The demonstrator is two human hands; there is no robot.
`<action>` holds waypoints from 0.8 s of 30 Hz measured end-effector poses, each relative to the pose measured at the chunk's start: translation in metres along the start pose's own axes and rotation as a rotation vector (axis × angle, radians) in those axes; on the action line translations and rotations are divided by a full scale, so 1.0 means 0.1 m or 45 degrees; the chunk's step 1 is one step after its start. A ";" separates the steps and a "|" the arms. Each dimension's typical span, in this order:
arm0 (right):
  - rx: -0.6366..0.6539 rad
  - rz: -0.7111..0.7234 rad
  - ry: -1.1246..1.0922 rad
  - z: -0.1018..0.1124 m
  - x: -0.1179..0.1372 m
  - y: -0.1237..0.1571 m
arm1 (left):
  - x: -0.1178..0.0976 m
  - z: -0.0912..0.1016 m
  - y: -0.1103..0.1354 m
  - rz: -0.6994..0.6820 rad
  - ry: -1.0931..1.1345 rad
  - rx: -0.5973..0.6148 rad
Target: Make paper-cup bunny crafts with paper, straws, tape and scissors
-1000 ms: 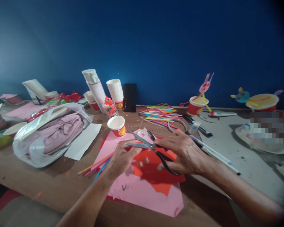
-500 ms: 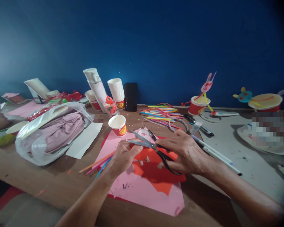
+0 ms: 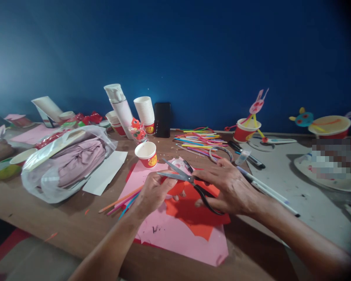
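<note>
My right hand (image 3: pixel 231 187) is closed around the black handles of a pair of scissors (image 3: pixel 190 178), whose blades stand apart and point left. Under the blades, my left hand (image 3: pixel 156 189) pinches a small piece of orange paper, mostly hidden by the fingers. Below both hands, a larger orange paper (image 3: pixel 193 218) with a jagged cut edge lies on a pink sheet (image 3: pixel 184 246). A red and white paper cup (image 3: pixel 146 155) stands just beyond my left hand. A tape roll (image 3: pixel 179 164) is partly covered by the blades.
Coloured pipe cleaners (image 3: pixel 199 140) are heaped at the back, with a few more (image 3: pixel 124 201) by my left wrist. A plastic bag with cloth (image 3: pixel 73 164) lies left. Behind stand a white bottle (image 3: pixel 121 111) and stacked cups (image 3: pixel 144 111). Markers (image 3: pixel 269 191) lie right, near a cup figure (image 3: pixel 247 130).
The view has shifted very slightly. My hands and the scissors stay in nearly the same place, with the blades still apart.
</note>
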State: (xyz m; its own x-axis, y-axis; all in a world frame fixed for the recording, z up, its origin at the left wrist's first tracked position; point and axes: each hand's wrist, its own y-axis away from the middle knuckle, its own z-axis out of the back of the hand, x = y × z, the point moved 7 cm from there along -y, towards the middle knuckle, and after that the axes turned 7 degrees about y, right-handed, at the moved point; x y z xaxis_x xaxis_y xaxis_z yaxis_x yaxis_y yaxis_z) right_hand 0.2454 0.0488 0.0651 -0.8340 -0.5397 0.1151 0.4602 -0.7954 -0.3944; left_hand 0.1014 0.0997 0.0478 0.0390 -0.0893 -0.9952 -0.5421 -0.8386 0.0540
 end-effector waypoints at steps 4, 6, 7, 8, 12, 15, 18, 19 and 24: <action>0.018 0.006 -0.019 0.00 0.00 0.00 | 0.04 0.03 0.00 0.033 -0.001 -0.010; 0.026 0.009 -0.016 -0.01 0.00 0.00 | 0.05 0.03 0.00 0.063 0.006 -0.011; 0.029 0.008 -0.010 -0.01 0.00 0.00 | 0.06 0.03 0.00 0.073 0.010 -0.005; 0.033 0.006 -0.002 -0.01 0.00 0.00 | 0.06 0.02 0.00 0.082 0.018 -0.001; 0.038 0.014 0.025 -0.02 0.01 0.01 | 0.06 0.02 0.01 0.127 0.033 -0.012; 0.026 0.023 0.033 -0.02 0.01 0.01 | 0.05 0.01 0.02 0.125 0.031 -0.007; -0.001 0.037 0.033 -0.01 0.02 0.01 | 0.04 0.01 0.02 0.103 0.025 -0.001; -0.011 0.042 0.036 0.00 0.02 0.02 | 0.04 0.01 0.02 0.096 0.019 0.007; -0.027 0.047 0.059 0.01 0.02 0.02 | 0.04 0.01 0.02 0.091 0.016 0.033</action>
State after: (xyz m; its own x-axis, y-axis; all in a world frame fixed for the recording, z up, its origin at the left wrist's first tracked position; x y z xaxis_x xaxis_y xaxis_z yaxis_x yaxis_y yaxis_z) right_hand 0.2447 0.0454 0.0650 -0.8298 -0.5550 0.0579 0.4850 -0.7686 -0.4172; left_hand 0.1000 0.0980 0.0434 0.0094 -0.1552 -0.9878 -0.5656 -0.8155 0.1228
